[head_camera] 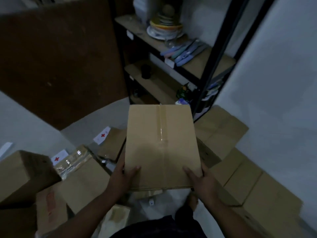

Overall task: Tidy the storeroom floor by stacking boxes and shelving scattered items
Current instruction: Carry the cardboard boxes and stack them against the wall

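A taped brown cardboard box [161,143] is held up in front of me, its top facing the camera. My left hand [124,177] grips its near left corner, thumb on top. My right hand [199,180] grips the near right corner, thumb on top too. Below it lie several other cardboard boxes: a row along the right wall [245,182], two with red-cross labels on the left [109,143], and a larger one at the near left [24,174].
A black metal shelf rack [211,69] stands ahead, with stacked plates [164,28], pastel-handled utensils [185,52] and a dark cup [145,71] on its boards. A brown board [60,62] leans on the left wall. A white wall [274,83] closes the right side.
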Available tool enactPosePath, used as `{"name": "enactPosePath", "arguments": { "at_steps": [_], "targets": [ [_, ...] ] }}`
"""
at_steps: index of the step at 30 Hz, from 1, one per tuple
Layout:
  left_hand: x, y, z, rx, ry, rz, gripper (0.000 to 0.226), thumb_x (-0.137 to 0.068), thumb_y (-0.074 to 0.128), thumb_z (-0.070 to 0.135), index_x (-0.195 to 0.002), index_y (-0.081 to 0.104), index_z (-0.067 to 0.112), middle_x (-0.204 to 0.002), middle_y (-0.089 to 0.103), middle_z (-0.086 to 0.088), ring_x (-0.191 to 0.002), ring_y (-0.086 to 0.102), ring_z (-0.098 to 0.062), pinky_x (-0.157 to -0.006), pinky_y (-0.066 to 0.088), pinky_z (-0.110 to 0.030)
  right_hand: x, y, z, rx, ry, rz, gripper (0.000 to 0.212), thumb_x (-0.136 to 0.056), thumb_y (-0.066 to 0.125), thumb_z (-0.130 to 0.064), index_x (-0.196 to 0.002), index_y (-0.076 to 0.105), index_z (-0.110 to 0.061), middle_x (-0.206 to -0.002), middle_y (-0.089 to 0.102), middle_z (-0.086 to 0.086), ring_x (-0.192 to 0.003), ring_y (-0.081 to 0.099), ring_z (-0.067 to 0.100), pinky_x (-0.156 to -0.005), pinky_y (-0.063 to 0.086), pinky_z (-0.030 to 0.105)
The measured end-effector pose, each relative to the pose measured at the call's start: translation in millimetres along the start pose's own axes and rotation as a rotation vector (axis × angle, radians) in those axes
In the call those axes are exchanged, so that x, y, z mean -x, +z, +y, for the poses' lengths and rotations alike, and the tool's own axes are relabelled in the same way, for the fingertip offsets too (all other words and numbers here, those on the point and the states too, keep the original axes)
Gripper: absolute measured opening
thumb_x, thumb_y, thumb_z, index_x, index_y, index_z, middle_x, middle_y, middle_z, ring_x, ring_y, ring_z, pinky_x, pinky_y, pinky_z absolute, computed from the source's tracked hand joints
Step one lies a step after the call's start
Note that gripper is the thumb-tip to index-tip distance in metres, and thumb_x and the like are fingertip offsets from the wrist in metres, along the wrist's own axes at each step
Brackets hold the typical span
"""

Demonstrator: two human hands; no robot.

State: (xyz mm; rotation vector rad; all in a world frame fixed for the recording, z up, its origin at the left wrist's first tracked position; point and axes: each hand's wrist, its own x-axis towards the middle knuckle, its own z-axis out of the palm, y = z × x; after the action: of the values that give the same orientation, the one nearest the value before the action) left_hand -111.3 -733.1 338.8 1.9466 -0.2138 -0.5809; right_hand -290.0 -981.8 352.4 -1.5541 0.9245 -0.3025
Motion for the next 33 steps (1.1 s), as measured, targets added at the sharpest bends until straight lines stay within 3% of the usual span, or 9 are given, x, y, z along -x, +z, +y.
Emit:
{"name": "enactPosePath", "arguments": {
  "at_steps": [4, 10, 14, 18, 22, 27, 30, 33],
  "targets": [
    [12, 19, 1, -0.008, -0.014, -0.081, 0.049, -0.088, 0.077, 0.039, -0.133, 0.058, 0.038, -0.116, 0.072, 0.015, -0.101, 0.07, -0.005, -0.078, 0.058, -0.023, 29, -28, 16, -0.049, 0.037, 0.113, 0.05, -0.076, 0.087, -0.052, -0.122, 0.068, -0.046, -0.107, 0.076, -0.019, -0.095, 0.073, 0.006, -0.079, 0.064, 0.045],
    [45, 54, 16, -0.081, 0.043, -0.143, 0.033, -0.088, 0.078, 0.023, -0.107, 0.062, 0.044, -0.095, 0.071, 0.035, -0.091, 0.068, 0.008, -0.073, 0.052, -0.009, 71, -74, 35, -0.125, 0.061, 0.195, 0.054, -0.073, 0.087, -0.059, -0.123, 0.069, -0.049, -0.108, 0.076, -0.019, -0.097, 0.074, 0.01, -0.079, 0.064, 0.049],
    [63, 89, 36, -0.08, 0.103, -0.154, 0.035, -0.089, 0.077, 0.017, -0.11, 0.064, 0.041, -0.1, 0.073, 0.031, -0.094, 0.068, 0.006, -0.072, 0.05, -0.006, 87, -112, 46, -0.158, 0.079, 0.282, 0.048, -0.068, 0.088, -0.063, -0.112, 0.069, -0.058, -0.105, 0.076, -0.022, -0.095, 0.074, 0.009, -0.077, 0.064, 0.045],
    [83, 138, 69, -0.116, 0.199, -0.165, 0.041, -0.091, 0.075, 0.022, -0.128, 0.061, 0.031, -0.108, 0.071, 0.017, -0.091, 0.062, 0.014, -0.07, 0.044, 0.001, 96, -166, 52, -0.16, 0.096, 0.343, 0.058, -0.067, 0.089, -0.06, -0.121, 0.07, -0.048, -0.103, 0.076, -0.022, -0.091, 0.075, 0.009, -0.075, 0.064, 0.048],
    [103, 196, 97, -0.11, 0.231, -0.221, 0.046, -0.09, 0.074, 0.034, -0.123, 0.05, 0.055, -0.112, 0.061, 0.032, -0.093, 0.06, 0.013, -0.08, 0.051, -0.015, 102, -232, 57, -0.118, 0.083, 0.406, 0.046, -0.072, 0.089, -0.052, -0.115, 0.072, -0.046, -0.095, 0.076, -0.023, -0.083, 0.073, 0.004, -0.072, 0.064, 0.046],
    [127, 273, 113, -0.117, 0.29, -0.309, 0.051, -0.089, 0.075, 0.037, -0.135, 0.052, 0.04, -0.121, 0.065, 0.026, -0.104, 0.062, 0.013, -0.087, 0.053, -0.019, 115, -315, 75, -0.084, 0.045, 0.466, 0.047, -0.075, 0.088, -0.046, -0.12, 0.074, -0.037, -0.098, 0.077, -0.021, -0.087, 0.073, 0.0, -0.078, 0.064, 0.042],
    [141, 317, 125, -0.149, 0.314, -0.368, 0.063, -0.087, 0.077, 0.037, -0.14, 0.042, 0.041, -0.126, 0.056, 0.031, -0.107, 0.056, 0.02, -0.091, 0.048, -0.018, 121, -355, 87, -0.093, 0.032, 0.518, 0.047, -0.076, 0.089, -0.041, -0.12, 0.074, -0.032, -0.099, 0.077, -0.021, -0.089, 0.071, -0.004, -0.084, 0.062, 0.033],
    [148, 356, 135, -0.174, 0.298, -0.451, 0.076, -0.085, 0.08, 0.03, -0.144, 0.033, 0.035, -0.129, 0.048, 0.032, -0.109, 0.05, 0.027, -0.1, 0.043, -0.023, 122, -386, 103, -0.08, 0.059, 0.56, 0.053, -0.075, 0.087, -0.049, -0.123, 0.073, -0.033, -0.102, 0.076, -0.022, -0.093, 0.071, 0.001, -0.084, 0.062, 0.035]
  ]
}}
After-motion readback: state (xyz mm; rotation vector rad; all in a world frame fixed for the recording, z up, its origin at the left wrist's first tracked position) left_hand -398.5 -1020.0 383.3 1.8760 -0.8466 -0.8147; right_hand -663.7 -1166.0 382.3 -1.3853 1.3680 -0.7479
